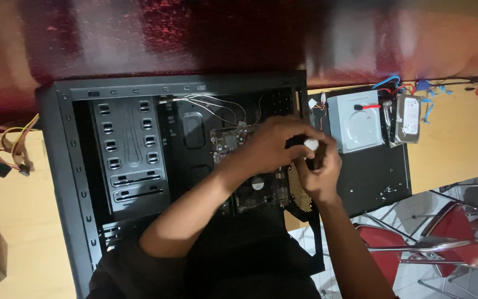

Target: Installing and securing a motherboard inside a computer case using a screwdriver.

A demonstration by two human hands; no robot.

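Observation:
An open black computer case (78,182) lies on its side on a light wooden table (460,138). A motherboard (250,194) with a small round cooler sits inside it. My left hand (272,144) reaches across over the board to the case's rear edge, its fingers closed on a small white object (311,144). My right hand (319,171) comes up from below and meets the left there, fingers curled around a dark part by the perforated rear panel (300,191). What exactly the fingers pinch is hidden.
A grey optical drive (355,124) and a hard disk (409,119) lie on the detached black side panel (377,171), with blue and red cables (416,86) beside them. Loose coloured power wires (6,149) lie at the left. Red chairs (449,249) stand below the table edge.

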